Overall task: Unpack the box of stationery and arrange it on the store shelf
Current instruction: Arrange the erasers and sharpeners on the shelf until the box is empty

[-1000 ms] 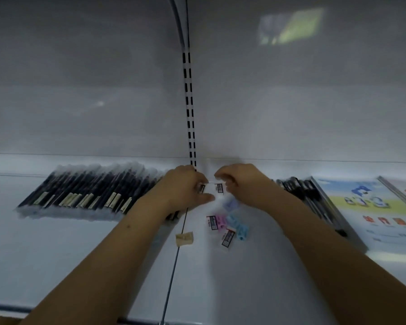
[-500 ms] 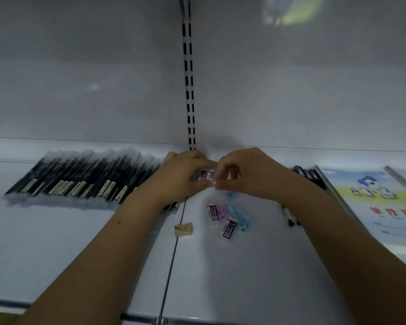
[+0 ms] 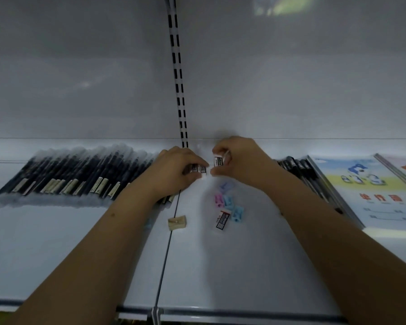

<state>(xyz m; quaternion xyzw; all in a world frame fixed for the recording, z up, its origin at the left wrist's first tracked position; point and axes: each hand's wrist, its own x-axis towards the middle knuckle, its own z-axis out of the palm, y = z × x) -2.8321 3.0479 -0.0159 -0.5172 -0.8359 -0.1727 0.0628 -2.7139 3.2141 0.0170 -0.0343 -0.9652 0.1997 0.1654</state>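
Head view shows pens [image 3: 80, 177] and books [image 3: 370, 191] already on the shelf [image 3: 256, 266], while the left hand [image 3: 174, 172] holds small erasers [image 3: 198, 169], the right hand [image 3: 239, 160] pinches another eraser [image 3: 218, 160], and loose bits [image 3: 230, 205] wait mid-frame.

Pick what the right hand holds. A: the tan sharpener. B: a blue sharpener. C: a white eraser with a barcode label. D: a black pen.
C: the right hand pinches a white eraser with a barcode label near the back of the shelf, while the pens and sharpeners lie untouched.
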